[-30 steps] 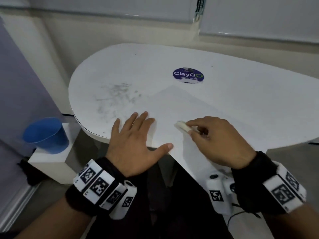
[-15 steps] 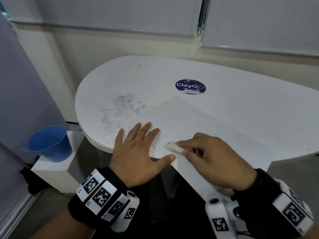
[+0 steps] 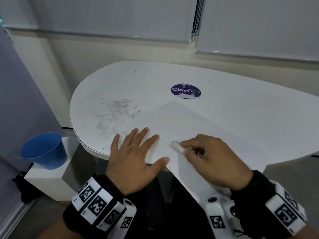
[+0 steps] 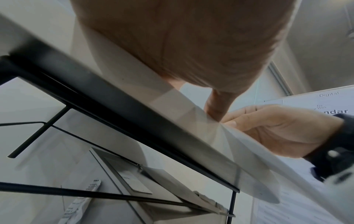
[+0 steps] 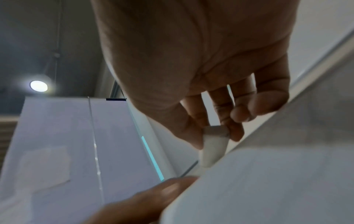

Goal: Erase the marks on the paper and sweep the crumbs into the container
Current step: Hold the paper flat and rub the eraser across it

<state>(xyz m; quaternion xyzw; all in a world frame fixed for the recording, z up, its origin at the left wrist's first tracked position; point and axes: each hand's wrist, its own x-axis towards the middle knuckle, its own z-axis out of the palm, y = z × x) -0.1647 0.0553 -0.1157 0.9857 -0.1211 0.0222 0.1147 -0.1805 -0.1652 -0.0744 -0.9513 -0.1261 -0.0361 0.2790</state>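
While the right hand (image 3: 214,161) pinched the eraser (image 3: 177,147) between thumb and fingers, the stubby white block's long axis ran diagonally, free end pointing to the upper left of the head frame, tip down on the paper (image 3: 186,121). In the right wrist view the eraser (image 5: 212,145) stood steeply tilted, lower end touching the sheet's edge, other fingers curled behind it. Left hand (image 3: 136,157) lay flat, fingers spread and straight, pressing the paper's left corner at the near table edge; thumb tip sat just beside the eraser hand. Paper was a thin matte white sheet, rotated diamond-wise, its near corner overhanging the table (image 3: 241,94) toward the bottom centre. Table was smooth white with a rounded left end; a grey smudged patch (image 3: 115,112) sat left of the paper. Round purple sticker (image 3: 186,91) lay above the paper, small bits on it too small to tell. Blue plastic container (image 3: 44,150), tapered and open-topped, stood on a white block (image 3: 46,180) at lower left, well apart from the table top. Versus half a second before: the eraser remained close to the left thumb and the left hand kept its flat press; one second before, the eraser sat farther right.
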